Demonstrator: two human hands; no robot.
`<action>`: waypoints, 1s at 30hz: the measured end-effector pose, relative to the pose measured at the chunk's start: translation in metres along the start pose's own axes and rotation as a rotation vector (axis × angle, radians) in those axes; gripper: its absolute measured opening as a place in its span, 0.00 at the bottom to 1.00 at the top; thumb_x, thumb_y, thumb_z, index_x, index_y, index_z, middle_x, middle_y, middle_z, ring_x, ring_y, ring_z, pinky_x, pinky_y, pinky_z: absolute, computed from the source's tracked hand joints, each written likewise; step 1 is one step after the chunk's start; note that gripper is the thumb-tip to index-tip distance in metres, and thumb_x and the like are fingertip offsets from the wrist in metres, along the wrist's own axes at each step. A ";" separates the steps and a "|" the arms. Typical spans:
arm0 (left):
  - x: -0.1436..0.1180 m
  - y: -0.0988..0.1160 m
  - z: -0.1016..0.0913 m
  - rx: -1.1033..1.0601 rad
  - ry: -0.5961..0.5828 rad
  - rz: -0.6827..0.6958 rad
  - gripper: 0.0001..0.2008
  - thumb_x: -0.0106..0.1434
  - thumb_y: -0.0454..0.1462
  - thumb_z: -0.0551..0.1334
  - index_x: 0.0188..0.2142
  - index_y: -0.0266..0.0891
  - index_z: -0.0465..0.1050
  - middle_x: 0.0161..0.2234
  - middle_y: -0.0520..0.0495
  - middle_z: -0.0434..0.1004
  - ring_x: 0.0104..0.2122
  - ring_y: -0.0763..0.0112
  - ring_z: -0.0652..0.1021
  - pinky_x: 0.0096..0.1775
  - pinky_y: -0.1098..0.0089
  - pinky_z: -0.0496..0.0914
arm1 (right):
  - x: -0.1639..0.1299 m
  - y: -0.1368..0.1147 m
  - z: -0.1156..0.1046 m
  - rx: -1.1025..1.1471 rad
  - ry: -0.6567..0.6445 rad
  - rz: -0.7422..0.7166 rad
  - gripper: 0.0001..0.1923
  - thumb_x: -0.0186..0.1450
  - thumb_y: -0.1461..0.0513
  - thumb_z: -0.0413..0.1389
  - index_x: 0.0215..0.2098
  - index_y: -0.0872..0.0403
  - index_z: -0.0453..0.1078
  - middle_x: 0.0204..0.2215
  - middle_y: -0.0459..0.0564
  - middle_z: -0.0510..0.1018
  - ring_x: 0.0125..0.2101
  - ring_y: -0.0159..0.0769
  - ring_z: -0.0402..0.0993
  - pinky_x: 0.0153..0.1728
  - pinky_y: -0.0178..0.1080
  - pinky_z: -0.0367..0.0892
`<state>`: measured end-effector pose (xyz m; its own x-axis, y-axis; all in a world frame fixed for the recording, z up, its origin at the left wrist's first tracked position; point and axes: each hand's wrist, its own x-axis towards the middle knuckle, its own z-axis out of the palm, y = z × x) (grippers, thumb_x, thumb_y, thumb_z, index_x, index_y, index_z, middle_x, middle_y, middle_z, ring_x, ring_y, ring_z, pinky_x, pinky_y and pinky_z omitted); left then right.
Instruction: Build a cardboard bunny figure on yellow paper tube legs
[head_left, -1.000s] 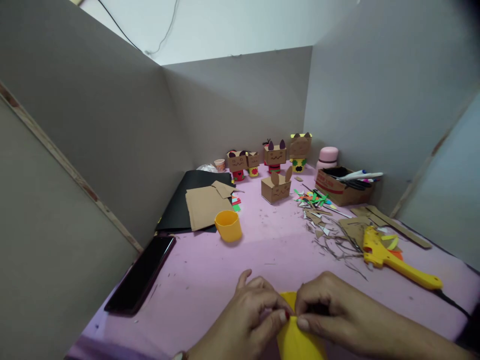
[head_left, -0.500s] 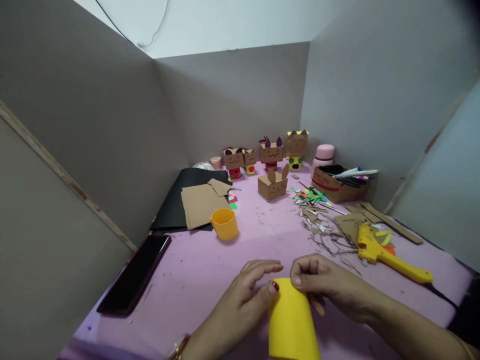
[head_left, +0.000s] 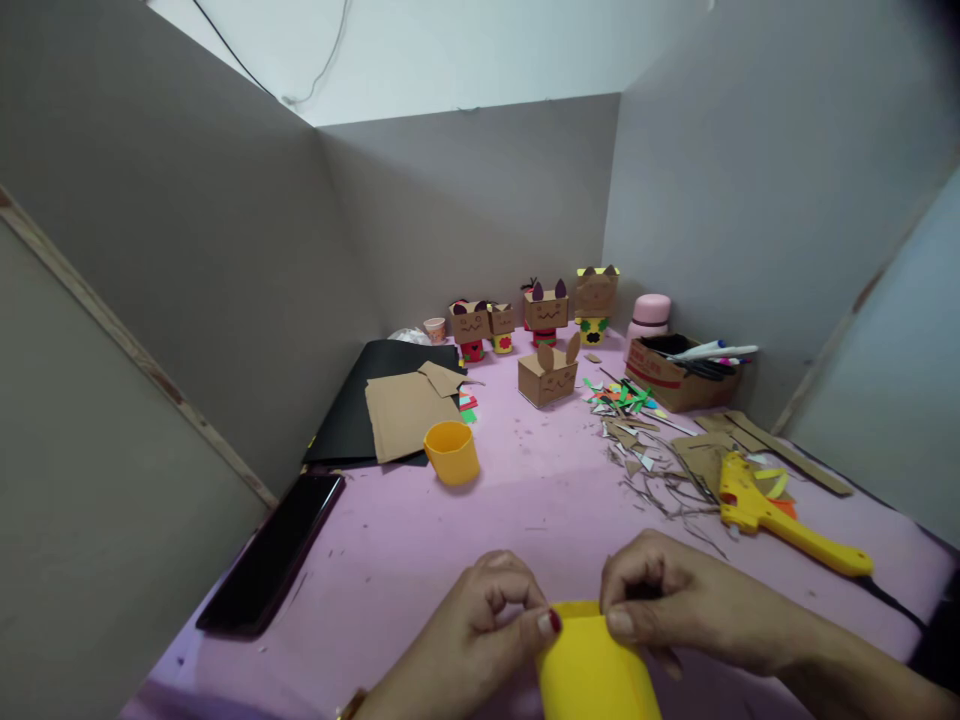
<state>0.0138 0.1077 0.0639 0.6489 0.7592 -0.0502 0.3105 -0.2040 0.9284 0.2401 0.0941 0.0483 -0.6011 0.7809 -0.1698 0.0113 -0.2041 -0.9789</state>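
A curved piece of yellow paper (head_left: 596, 665) lies at the bottom of the view, its lower end cut off by the frame. A narrow strip along its far edge looks folded. My left hand (head_left: 487, 625) pinches the left corner of that edge between thumb and fingers. At the right corner, my right hand (head_left: 667, 595) pinches the same edge, thumb on top. Farther off stands a short orange-yellow paper ring (head_left: 452, 455), apart from both hands. To the right of my right hand lies a yellow hot glue gun (head_left: 780, 525).
A phone (head_left: 274, 555) lies at the left. Beyond it are brown cardboard (head_left: 409, 415) and black sheets (head_left: 345, 400). A cardboard box head with ears (head_left: 547, 378) and several finished figures stand at the back. Paper scraps (head_left: 637, 450), a box of pens (head_left: 686, 385) and a pink bottle (head_left: 651, 312) are at the right.
The yellow paper has shifted slightly down and right. My left fingers, stretched out before, have closed onto its far edge. My right hand has moved a little right and down, still pinching.
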 end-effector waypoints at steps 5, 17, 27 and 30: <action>0.001 -0.004 0.001 0.024 0.049 0.030 0.19 0.62 0.50 0.58 0.26 0.38 0.69 0.30 0.49 0.66 0.37 0.66 0.68 0.43 0.64 0.60 | -0.003 -0.007 0.005 -0.163 0.055 0.015 0.21 0.56 0.48 0.62 0.32 0.58 0.74 0.17 0.39 0.66 0.14 0.22 0.60 0.15 0.26 0.58; 0.001 0.006 -0.004 0.227 -0.043 0.115 0.16 0.62 0.49 0.59 0.25 0.40 0.68 0.29 0.52 0.72 0.42 0.65 0.71 0.59 0.50 0.39 | -0.003 -0.028 0.015 -0.474 0.137 -0.043 0.09 0.57 0.58 0.59 0.27 0.56 0.76 0.18 0.41 0.66 0.19 0.25 0.58 0.20 0.29 0.53; 0.009 0.004 -0.014 0.325 -0.064 0.198 0.20 0.62 0.53 0.57 0.24 0.42 0.71 0.32 0.49 0.80 0.42 0.65 0.73 0.58 0.45 0.38 | -0.007 -0.034 0.018 -0.553 0.248 0.013 0.10 0.53 0.54 0.59 0.23 0.53 0.72 0.21 0.45 0.69 0.26 0.33 0.63 0.28 0.34 0.58; 0.006 -0.003 -0.016 0.311 -0.029 0.203 0.20 0.60 0.54 0.59 0.25 0.42 0.73 0.32 0.49 0.81 0.43 0.64 0.73 0.58 0.45 0.42 | -0.007 -0.032 0.015 -0.545 0.229 0.022 0.11 0.52 0.52 0.59 0.24 0.52 0.74 0.21 0.46 0.70 0.25 0.34 0.62 0.28 0.34 0.58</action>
<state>0.0057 0.1234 0.0671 0.7370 0.6670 0.1094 0.3665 -0.5303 0.7645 0.2323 0.0867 0.0822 -0.4093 0.8998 -0.1513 0.4667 0.0639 -0.8821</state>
